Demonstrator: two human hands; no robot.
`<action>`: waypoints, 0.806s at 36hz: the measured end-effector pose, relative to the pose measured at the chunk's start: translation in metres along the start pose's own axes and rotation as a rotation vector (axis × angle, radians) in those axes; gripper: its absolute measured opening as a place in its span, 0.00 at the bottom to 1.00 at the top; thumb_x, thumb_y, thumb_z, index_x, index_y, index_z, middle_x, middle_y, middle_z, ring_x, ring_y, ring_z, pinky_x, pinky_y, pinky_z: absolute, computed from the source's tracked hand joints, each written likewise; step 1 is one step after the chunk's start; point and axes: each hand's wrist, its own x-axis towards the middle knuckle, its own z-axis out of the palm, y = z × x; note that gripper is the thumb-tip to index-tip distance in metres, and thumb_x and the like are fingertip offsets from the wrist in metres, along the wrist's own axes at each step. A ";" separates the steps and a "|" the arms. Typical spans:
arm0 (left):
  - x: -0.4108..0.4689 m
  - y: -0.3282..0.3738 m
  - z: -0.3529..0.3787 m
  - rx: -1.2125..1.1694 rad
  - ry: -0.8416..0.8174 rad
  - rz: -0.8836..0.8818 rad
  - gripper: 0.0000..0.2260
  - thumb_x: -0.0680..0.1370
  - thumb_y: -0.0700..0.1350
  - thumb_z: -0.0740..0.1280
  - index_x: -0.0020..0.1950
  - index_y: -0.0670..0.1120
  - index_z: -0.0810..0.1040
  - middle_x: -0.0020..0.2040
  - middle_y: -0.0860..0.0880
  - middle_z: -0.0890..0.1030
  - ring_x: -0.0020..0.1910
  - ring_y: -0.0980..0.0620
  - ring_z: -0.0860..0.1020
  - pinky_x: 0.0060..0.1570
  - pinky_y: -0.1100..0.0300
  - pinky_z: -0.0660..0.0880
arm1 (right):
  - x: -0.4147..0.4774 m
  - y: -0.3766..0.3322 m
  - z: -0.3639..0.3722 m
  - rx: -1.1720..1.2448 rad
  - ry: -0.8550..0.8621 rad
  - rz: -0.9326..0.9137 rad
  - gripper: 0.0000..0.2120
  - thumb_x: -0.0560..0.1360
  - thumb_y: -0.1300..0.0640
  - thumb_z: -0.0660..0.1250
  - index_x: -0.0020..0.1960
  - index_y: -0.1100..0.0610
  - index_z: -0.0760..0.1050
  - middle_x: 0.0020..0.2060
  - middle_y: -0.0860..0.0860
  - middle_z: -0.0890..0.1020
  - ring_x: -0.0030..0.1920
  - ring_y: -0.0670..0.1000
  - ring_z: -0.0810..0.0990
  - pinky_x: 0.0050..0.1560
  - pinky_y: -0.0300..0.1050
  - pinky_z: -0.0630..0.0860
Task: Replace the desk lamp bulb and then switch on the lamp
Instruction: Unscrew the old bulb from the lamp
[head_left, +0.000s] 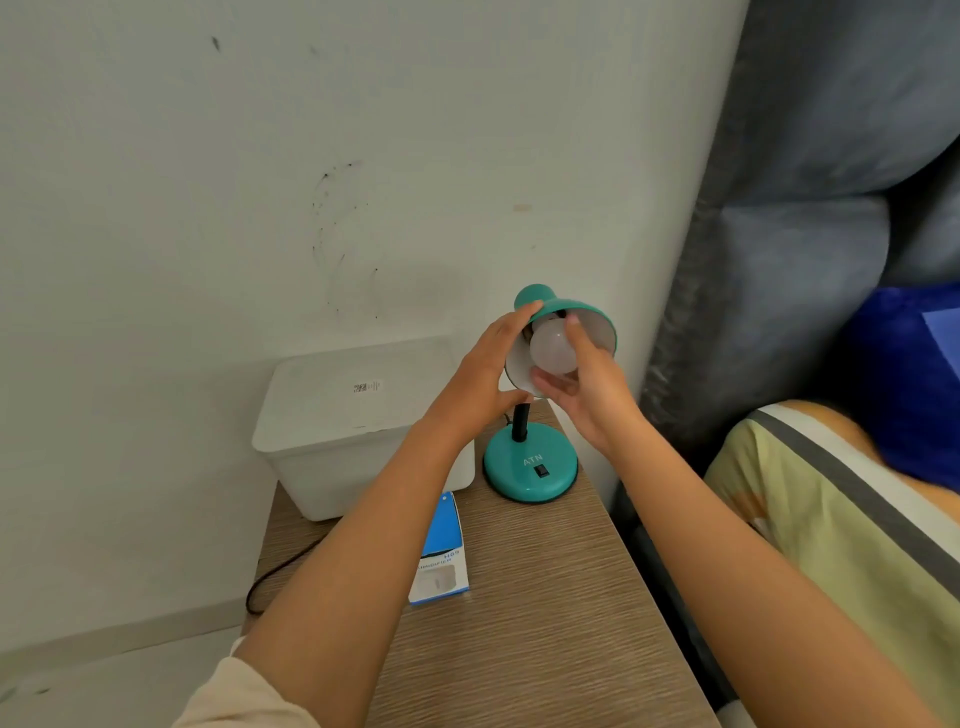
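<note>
Two hands met at the teal lamp shade (582, 312) on the wooden bedside table (545, 597), right of a white box (353, 421). My left hand (480, 379) cupped the shade's rim, fingers spread, steadying it. My right hand (587, 389) pinched the white bulb (553, 345) inside the shade, thumb above, fingers below. I judged the bulb needed gentle, straight twisting, never squeezing. The switch (542, 471) sat untouched on the base (530, 467).
</note>
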 end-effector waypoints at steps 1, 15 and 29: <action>0.000 0.000 0.000 0.002 0.003 0.005 0.41 0.70 0.38 0.74 0.72 0.59 0.54 0.70 0.50 0.65 0.65 0.60 0.65 0.66 0.58 0.68 | -0.001 -0.001 0.000 0.034 0.000 0.026 0.21 0.75 0.47 0.64 0.64 0.56 0.68 0.60 0.54 0.74 0.59 0.55 0.76 0.54 0.50 0.80; 0.000 -0.001 -0.002 0.009 0.000 -0.002 0.42 0.70 0.37 0.74 0.72 0.60 0.53 0.71 0.50 0.64 0.65 0.60 0.65 0.66 0.57 0.68 | 0.005 -0.004 0.001 -0.090 0.004 -0.043 0.23 0.76 0.50 0.63 0.68 0.55 0.63 0.61 0.53 0.70 0.61 0.54 0.72 0.53 0.50 0.79; 0.000 -0.002 -0.003 0.004 0.002 -0.016 0.42 0.69 0.35 0.74 0.75 0.54 0.55 0.72 0.50 0.63 0.65 0.62 0.63 0.66 0.59 0.68 | 0.003 -0.009 0.004 -0.270 0.031 -0.165 0.26 0.75 0.49 0.65 0.69 0.56 0.63 0.61 0.52 0.72 0.60 0.51 0.72 0.54 0.48 0.78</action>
